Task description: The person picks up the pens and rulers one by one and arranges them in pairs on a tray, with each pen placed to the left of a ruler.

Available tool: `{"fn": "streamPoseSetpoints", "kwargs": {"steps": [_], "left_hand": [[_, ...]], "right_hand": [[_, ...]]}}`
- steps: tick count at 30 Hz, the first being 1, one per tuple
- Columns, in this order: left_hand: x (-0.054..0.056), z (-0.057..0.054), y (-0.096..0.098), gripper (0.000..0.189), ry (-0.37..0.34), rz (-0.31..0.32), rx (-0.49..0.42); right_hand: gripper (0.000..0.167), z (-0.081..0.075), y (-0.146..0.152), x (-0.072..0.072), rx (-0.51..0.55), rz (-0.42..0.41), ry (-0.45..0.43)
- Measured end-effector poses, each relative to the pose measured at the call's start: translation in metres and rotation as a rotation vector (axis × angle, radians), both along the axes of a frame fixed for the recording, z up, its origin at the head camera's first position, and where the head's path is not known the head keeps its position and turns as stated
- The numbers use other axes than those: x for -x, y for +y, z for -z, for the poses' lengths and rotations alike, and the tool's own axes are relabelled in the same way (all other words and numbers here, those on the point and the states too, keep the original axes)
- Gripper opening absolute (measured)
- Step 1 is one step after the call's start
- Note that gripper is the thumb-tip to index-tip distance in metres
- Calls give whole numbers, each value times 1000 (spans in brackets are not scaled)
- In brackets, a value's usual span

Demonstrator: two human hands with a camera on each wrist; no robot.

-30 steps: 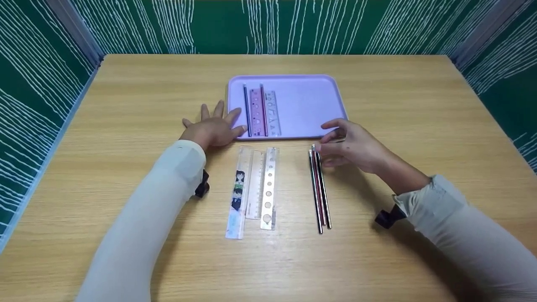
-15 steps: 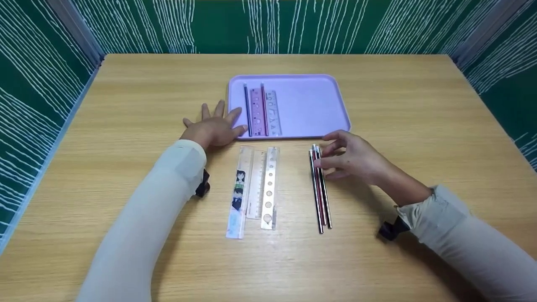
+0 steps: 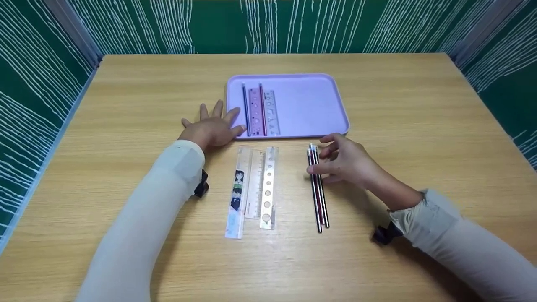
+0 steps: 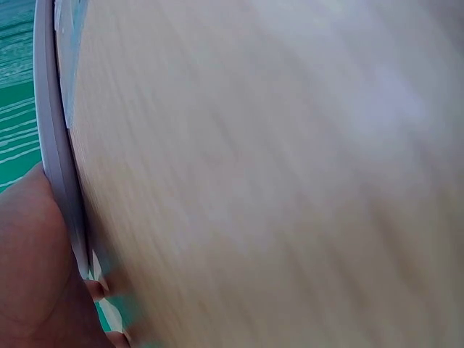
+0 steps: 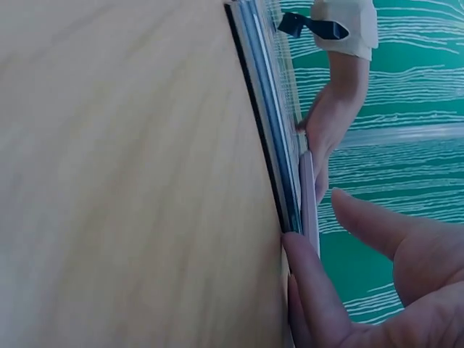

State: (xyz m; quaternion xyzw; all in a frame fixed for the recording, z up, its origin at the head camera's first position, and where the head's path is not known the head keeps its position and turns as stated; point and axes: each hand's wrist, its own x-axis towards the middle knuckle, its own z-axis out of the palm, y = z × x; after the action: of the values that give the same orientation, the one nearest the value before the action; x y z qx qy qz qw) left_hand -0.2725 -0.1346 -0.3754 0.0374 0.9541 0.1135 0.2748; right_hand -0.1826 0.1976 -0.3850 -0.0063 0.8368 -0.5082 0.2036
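My left hand (image 3: 212,130) lies with fingers spread at the near left corner of the purple tray (image 3: 312,105), thumb and forefinger over its rim. My right hand (image 3: 346,161) is beside a small bundle of shiny pencils (image 3: 318,197), dark and red, lying on the table. Its thumb reaches across above the pencils in the head view. In the right wrist view that thumb (image 5: 370,221) stands apart from them, while a fingertip (image 5: 293,243) is right at the bundle's end. On the tray lie a dark pencil (image 3: 246,111), a pink ruler (image 3: 255,113), a red pencil (image 3: 263,111) and a clear stencil ruler (image 3: 272,113).
Left of the pencil bundle, three rulers lie side by side on the wooden table (image 3: 138,96): one with cartoon figures (image 3: 236,193), a clear one (image 3: 254,184) and one with round holes (image 3: 267,188). Green walls (image 3: 218,25) with white streaks enclose the table's back and sides.
My right hand has moved down along the pencils, then left, bringing the thumb over them. The left hand stays in place on the tray.
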Motion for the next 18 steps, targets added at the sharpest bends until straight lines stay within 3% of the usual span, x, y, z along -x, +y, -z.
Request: {"fn": "streamPoseSetpoints", "kwargs": {"steps": [9, 18], "left_hand": [[0, -1, 1, 75, 2, 6, 2], [1, -1, 1, 75, 2, -1, -8]], "right_hand": [[95, 2, -6, -4, -275, -72, 215], [89, 3, -6, -5, -249, -79, 213]]}}
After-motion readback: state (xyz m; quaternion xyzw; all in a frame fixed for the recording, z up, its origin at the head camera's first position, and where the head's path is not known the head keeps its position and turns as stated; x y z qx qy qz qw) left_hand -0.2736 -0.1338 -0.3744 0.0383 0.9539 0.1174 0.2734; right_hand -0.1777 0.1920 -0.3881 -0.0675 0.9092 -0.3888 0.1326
